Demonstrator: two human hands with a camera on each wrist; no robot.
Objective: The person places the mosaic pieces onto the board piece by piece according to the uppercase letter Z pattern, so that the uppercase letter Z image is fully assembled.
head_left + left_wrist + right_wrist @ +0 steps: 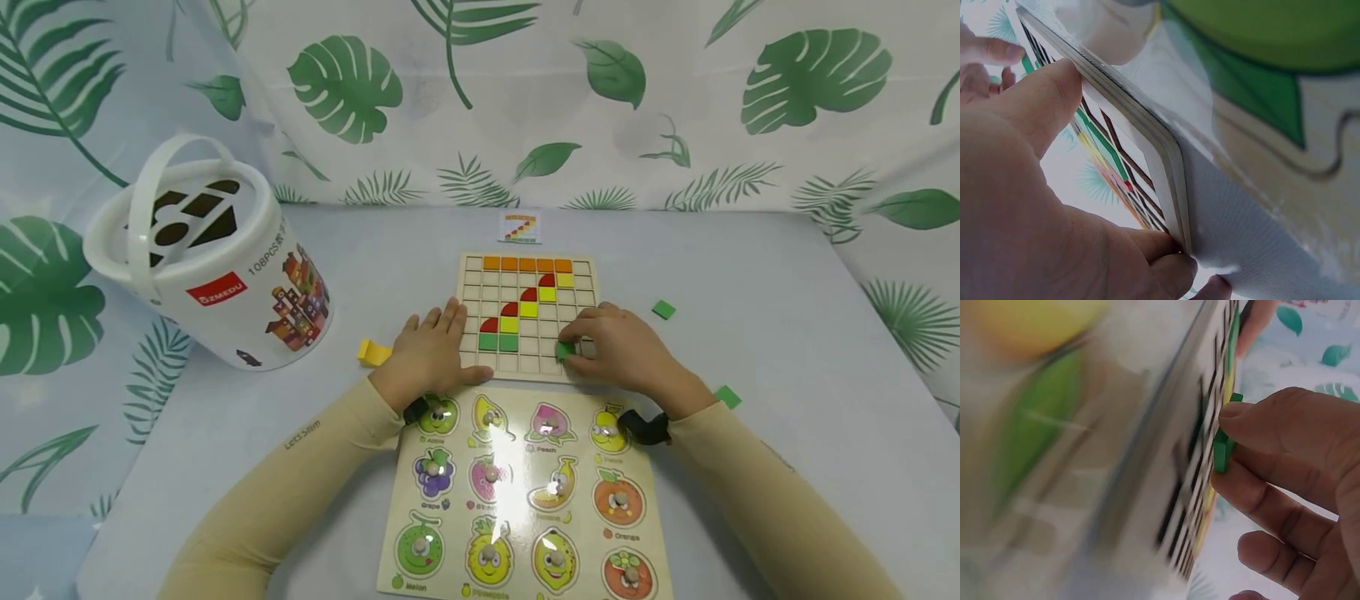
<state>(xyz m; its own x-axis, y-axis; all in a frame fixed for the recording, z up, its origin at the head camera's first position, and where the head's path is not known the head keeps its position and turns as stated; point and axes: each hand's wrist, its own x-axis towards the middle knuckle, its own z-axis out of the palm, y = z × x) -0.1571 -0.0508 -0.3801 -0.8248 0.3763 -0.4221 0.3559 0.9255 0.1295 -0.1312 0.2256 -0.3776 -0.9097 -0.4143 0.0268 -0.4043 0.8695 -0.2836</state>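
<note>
My right hand (622,350) pinches a small green square tile (1221,450) between thumb and fingers, over the lower right part of a wooden grid board (536,342). On that board lie an orange row at the top, a diagonal of red curved pieces and yellow tiles, and two green tiles (498,342) at the lower left. With fingers extended, my left hand (431,346) rests against the board's left edge, its thumb at the lower left corner. Two loose green tiles (663,310) lie on the table right of the board.
A small pattern card (520,227) stands behind the board. Nearer me lies a glossy fruit peg puzzle (460,533), under both wrists. A white lidded bucket (217,333) is at the left, and a yellow block (369,353) sits beside my left hand. Patterned cloth (510,125) hangs behind.
</note>
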